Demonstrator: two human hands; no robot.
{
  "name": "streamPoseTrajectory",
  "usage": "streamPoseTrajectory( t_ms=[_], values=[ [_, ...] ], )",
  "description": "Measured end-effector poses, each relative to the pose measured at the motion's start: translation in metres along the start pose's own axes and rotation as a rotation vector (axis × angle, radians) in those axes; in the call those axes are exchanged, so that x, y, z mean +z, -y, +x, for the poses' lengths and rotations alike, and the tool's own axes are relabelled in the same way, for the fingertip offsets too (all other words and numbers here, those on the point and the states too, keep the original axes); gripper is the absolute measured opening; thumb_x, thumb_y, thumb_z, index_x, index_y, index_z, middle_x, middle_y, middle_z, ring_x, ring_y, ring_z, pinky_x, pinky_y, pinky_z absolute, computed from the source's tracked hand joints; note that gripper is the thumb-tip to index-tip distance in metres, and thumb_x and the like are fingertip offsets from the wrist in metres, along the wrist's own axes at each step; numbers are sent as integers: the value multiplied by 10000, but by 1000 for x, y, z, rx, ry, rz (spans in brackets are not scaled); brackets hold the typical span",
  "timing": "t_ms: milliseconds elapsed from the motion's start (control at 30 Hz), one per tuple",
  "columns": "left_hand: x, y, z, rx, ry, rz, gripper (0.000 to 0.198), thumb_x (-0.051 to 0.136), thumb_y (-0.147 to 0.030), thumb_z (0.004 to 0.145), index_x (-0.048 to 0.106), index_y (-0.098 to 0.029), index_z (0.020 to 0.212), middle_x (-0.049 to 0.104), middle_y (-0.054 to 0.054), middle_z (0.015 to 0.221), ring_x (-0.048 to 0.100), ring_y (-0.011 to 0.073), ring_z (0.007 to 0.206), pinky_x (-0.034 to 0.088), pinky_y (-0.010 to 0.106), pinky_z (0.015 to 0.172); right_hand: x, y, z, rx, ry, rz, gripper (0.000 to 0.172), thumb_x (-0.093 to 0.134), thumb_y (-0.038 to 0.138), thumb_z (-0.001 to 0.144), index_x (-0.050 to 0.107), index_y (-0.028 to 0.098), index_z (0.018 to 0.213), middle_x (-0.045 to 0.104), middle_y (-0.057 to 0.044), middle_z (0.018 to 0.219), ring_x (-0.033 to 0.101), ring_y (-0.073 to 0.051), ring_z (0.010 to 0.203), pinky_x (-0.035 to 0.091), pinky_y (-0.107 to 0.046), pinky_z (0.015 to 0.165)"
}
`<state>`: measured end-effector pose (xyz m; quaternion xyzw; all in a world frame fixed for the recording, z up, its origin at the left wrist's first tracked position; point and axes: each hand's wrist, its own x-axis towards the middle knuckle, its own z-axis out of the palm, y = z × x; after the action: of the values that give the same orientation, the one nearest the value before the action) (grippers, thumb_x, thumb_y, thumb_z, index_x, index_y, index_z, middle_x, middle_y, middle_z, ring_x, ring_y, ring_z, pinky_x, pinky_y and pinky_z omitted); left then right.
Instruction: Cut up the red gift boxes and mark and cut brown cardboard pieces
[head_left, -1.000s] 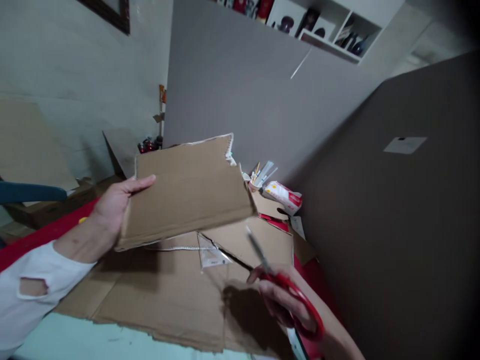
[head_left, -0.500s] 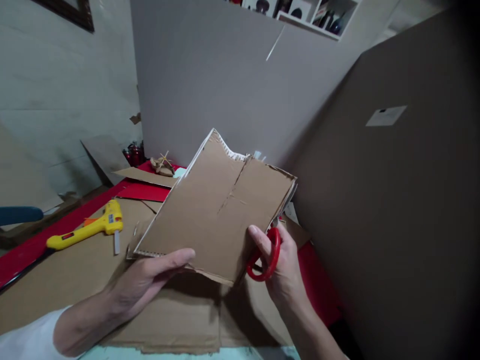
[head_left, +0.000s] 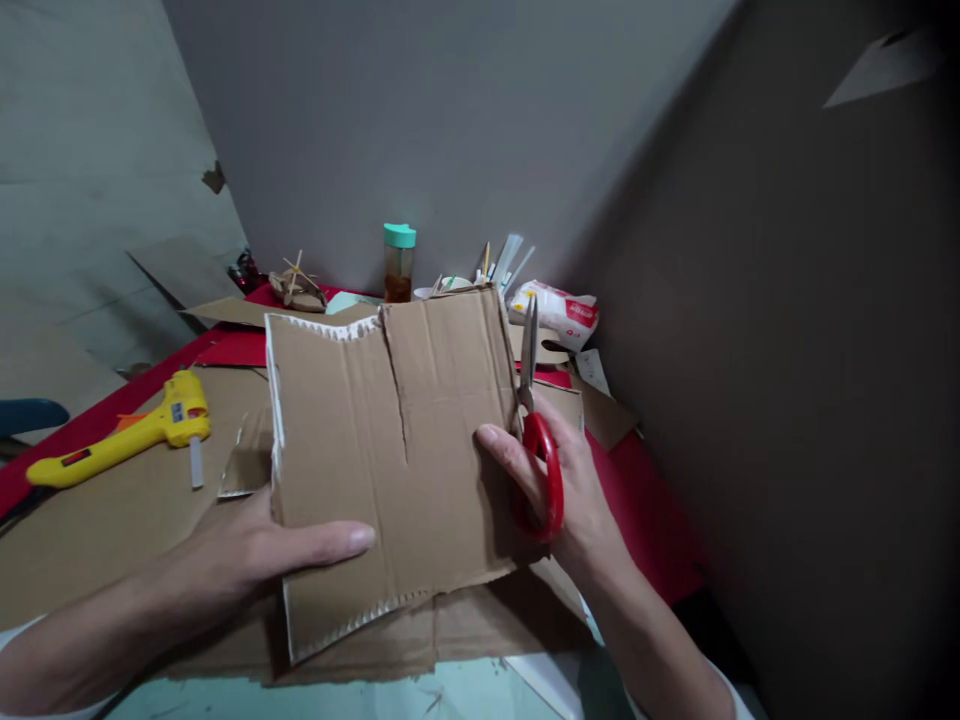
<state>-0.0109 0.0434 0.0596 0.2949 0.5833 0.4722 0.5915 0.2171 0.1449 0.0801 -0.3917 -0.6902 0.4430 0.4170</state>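
A brown cardboard piece with a curved, white-edged notch at its top left and a dark slit near its middle is held up between both hands. My left hand grips its left side, thumb lying across the front and the other fingers hidden behind. At the right edge, my right hand has its thumb on the cardboard and also holds red-handled scissors, whose blades point upward beside the edge and look nearly closed.
A yellow glue gun lies on cardboard at the left. Behind stand a teal-lidded bottle, a small stick model and a white-red packet. Grey panels rise behind and at the right.
The cardboard has turned counterclockwise and now stands more upright. The scissors' blades have come into view beside it. The camera view has tilted down, showing the bottle and packet.
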Motion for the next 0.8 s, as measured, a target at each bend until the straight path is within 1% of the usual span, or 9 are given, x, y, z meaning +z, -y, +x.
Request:
streamPoseTrajectory(
  t_ms=[67, 133, 200, 300, 367, 500, 633, 733, 800],
  values=[
    [2, 1, 2, -16, -4, -24, 878, 918, -349, 559, 572, -372, 1365, 719, 59, 1259, 679, 355, 1146, 596, 411, 943, 0, 0, -1, 6, -12, -9, 336, 685, 522, 871, 647, 238, 1046, 538, 36, 759, 521, -151, 719, 424, -268, 661],
    [2, -1, 2, -14, 1, -81, 917, 924, -345, 548, 557, -348, 1389, 741, 69, 1211, 713, 362, 1071, 599, 428, 948, -3, -1, -1, 11, -100, -8, 354, 676, 531, 875, 650, 264, 1106, 511, 41, 726, 518, -149, 693, 408, -260, 618],
    [1, -7, 3, 35, -22, -152, 948, 935, -309, 531, 551, -334, 1398, 762, 66, 1158, 732, 351, 1025, 601, 420, 952, -7, -2, 0, 11, -172, 50, 357, 661, 530, 881, 640, 276, 1130, 502, 41, 704, 505, -144, 633, 389, -257, 556],
    [0, -20, 4, 122, -101, -277, 969, 926, -225, 532, 533, -325, 1412, 764, 56, 1152, 720, 346, 1060, 632, 415, 893, -16, 1, 0, -8, -182, 137, 356, 633, 521, 890, 619, 270, 1142, 525, 28, 717, 499, -146, 580, 397, -269, 520],
    [-1, -28, 6, 182, -175, -336, 931, 892, -168, 569, 529, -314, 1413, 752, 52, 1186, 694, 332, 1125, 643, 391, 863, -18, 6, -3, -17, -108, 121, 394, 618, 539, 886, 623, 260, 1165, 545, 12, 733, 518, -157, 594, 427, -284, 543],
    [-6, -40, 12, 299, -299, -383, 762, 777, -73, 688, 551, -252, 1393, 739, 67, 1216, 618, 267, 1257, 574, 329, 996, -12, 12, -17, 54, 204, -28, 458, 653, 575, 836, 687, 261, 1168, 647, -48, 840, 621, -215, 704, 499, -315, 608],
    [-15, -43, 15, 314, -322, -416, 715, 770, -83, 692, 576, -234, 1364, 724, 74, 1246, 631, 307, 1233, 598, 389, 969, 3, 7, -25, 86, 343, -129, 417, 689, 559, 814, 722, 302, 1140, 687, -60, 871, 661, -258, 775, 528, -340, 657],
    [-17, -41, 15, 322, -347, -433, 748, 792, -82, 665, 575, -231, 1365, 724, 79, 1243, 653, 316, 1197, 631, 375, 896, 10, 7, -24, 96, 458, -161, 330, 691, 533, 825, 739, 303, 1057, 681, -33, 799, 640, -237, 721, 509, -318, 638],
    [-16, -40, 14, 318, -311, -441, 769, 809, -94, 666, 563, -242, 1380, 722, 78, 1250, 659, 310, 1188, 632, 366, 888, 13, 10, -21, 90, 502, -163, 326, 703, 540, 814, 739, 291, 1022, 676, -18, 766, 620, -219, 681, 496, -304, 625]
  ],
)
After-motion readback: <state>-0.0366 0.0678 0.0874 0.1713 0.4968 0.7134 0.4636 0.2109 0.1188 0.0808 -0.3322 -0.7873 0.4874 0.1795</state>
